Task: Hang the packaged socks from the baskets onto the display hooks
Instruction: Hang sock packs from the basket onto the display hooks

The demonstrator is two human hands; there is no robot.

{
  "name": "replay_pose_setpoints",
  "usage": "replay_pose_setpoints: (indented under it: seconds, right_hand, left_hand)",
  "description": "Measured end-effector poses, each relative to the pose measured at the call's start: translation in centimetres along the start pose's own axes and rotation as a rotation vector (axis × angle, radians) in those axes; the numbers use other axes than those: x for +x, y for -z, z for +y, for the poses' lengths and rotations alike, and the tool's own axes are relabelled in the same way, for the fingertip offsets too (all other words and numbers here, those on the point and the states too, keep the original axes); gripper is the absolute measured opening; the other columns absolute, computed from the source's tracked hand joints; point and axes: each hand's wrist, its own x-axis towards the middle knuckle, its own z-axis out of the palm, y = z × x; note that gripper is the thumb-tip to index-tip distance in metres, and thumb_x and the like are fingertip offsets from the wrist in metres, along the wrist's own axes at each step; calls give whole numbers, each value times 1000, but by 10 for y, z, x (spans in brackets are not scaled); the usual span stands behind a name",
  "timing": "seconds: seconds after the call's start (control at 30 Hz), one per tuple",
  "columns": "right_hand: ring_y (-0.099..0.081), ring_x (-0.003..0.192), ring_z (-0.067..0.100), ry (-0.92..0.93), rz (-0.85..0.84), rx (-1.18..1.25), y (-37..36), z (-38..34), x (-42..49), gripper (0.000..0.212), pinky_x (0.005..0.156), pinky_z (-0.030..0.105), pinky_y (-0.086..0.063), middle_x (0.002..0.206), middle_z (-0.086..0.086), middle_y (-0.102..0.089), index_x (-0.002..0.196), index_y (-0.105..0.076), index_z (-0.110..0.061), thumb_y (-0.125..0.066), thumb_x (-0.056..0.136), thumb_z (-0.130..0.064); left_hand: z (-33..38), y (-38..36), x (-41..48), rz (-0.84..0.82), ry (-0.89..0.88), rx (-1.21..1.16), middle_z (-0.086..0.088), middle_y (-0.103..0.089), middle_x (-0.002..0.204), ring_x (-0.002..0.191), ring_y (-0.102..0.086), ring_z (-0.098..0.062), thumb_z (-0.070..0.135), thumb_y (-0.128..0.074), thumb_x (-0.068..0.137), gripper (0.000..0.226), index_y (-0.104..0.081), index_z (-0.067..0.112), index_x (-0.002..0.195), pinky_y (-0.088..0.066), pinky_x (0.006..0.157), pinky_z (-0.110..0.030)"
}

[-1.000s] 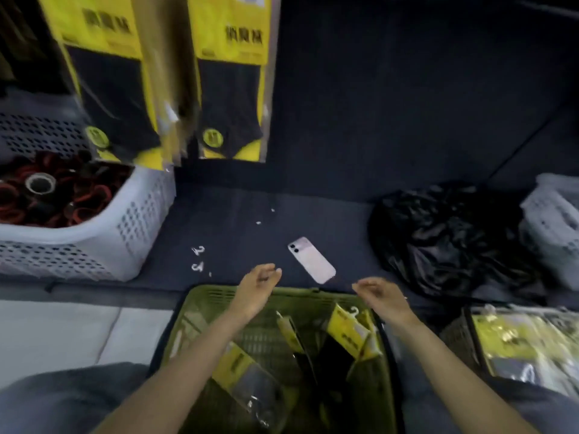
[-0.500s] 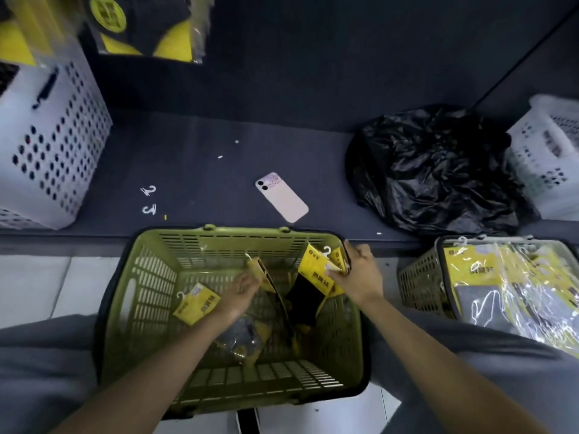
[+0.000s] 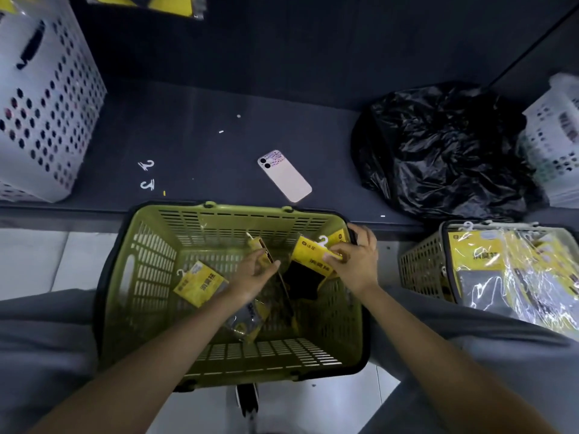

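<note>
Green basket (image 3: 147,277) sits on the floor between the knees, with both hands inside it

right hand (image 3: 357,261): grip clamped on the top of a yellow sock pack (image 3: 308,256) at the far right corner, its white hanger hook (image 3: 324,242) pointing up

left hand (image 3: 255,274): grip looks pinched on an edge-on pack (image 3: 266,250) mid basket, though the contact is partly hidden

neither pack is clear of the rim yet

also in there: a loose pack (image 3: 200,283) flat near the left wall and a bottom pack (image 3: 247,319) beside the left forearm

second basket (image 3: 419,270) just to the right is piled with more packs (image 3: 476,255)

hung packs (image 3: 147,1) show only as bottom edges at the top of frame, display hooks not in view

shelf (image 3: 188,136) carries a phone (image 3: 285,175), a black bag (image 3: 438,151) and two spare hooks (image 3: 146,166)

progress call: some stock is up and the green basket is nearly drained, about four packs left. The right basket looks full, so I'd say roughly half or more is left to do. Current step is the pick; lift and hang are not started
</note>
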Motion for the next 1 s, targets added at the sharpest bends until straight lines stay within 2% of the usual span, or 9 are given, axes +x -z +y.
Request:
replay_pose_setpoints:
  seconds: [0.1, 0.23, 0.37, 0.5, 0.63, 0.73, 0.8, 0.9, 1.0]
  right_hand:
    - [-57, 111, 19, 43, -85, 389, 17, -23, 0, 16, 95, 14, -39, 102, -6, -66, 89, -73, -11, -75, 81, -25]
    - [-61, 95, 6, -37, -220, 649, 32, -35, 3, 17, 78, 8, -43, 97, -9, -68, 100, -69, -19, -70, 85, -27]
    - [-39, 133, 17, -109, -113, 338, 29, -9, 8, 51, 111, 32, -32, 142, 4, -44, 139, -47, -13, -57, 94, -34]
    - [-36, 138, 25, -88, -246, -40, 9, 13, -4, 66, 109, 42, -36, 158, 3, -18, 150, -25, -21, -54, 94, -38]
    - [-50, 127, 21, -129, -107, 111, -4, 16, -9, 60, 99, 32, -43, 157, -1, -23, 145, -38, -20, -63, 91, -27]
    - [-48, 128, 21, -230, -20, 294, -6, 17, -8, 40, 98, 26, -40, 146, 4, -43, 122, -62, -15, -72, 83, -17]
    - [-56, 118, 23, -237, -30, 211, -10, 17, -8, 25, 84, 25, -43, 132, 5, -56, 104, -67, -13, -75, 81, -19]
    - [-59, 103, 22, -256, -151, 72, -16, 17, -11, 30, 78, 26, -46, 133, 2, -48, 104, -70, -14, -74, 80, -32]
    - [-50, 119, 24, -255, -193, 102, -18, 19, -10, 33, 93, 25, -42, 140, 7, -39, 102, -72, -12, -76, 78, -34]
  left_hand:
    - [11, -3, -1, -50, -111, 23, 5, -39, 142, 134, -35, -13, 42, -68, 83, 76, -31, 22, 146, -33, 108, -33]
    - [21, -4, 4, -120, -194, -43, 22, -65, 100, 101, -62, -4, 31, -65, 88, 17, -62, 35, 103, -46, 83, -11]
    - [18, 18, 6, 92, -213, -148, -2, -65, 100, 89, -60, -12, 23, -53, 96, 22, -63, 8, 110, -45, 73, -13]
    - [15, 39, 4, 189, -165, -244, 1, -63, 107, 92, -59, -7, 19, -50, 98, 28, -57, 8, 122, -46, 77, -11]
    - [11, 39, 3, 171, -176, -222, -3, -63, 116, 105, -59, -14, 18, -49, 98, 31, -55, 6, 126, -47, 86, -17]
    - [11, 34, 0, 159, -143, -294, 6, -63, 111, 104, -58, -10, 20, -49, 98, 32, -55, 10, 128, -45, 82, -11]
    - [13, 35, -1, 167, -122, -318, 5, -63, 112, 107, -58, -14, 21, -50, 97, 32, -54, 11, 128, -47, 91, -22]
    - [14, 38, -2, 193, -97, -337, -2, -63, 117, 108, -59, -17, 21, -49, 98, 30, -55, 10, 125, -45, 99, -34]
    - [11, 43, -3, 201, -97, -326, -4, -63, 117, 105, -59, -17, 22, -49, 98, 29, -55, 12, 124, -46, 96, -34]
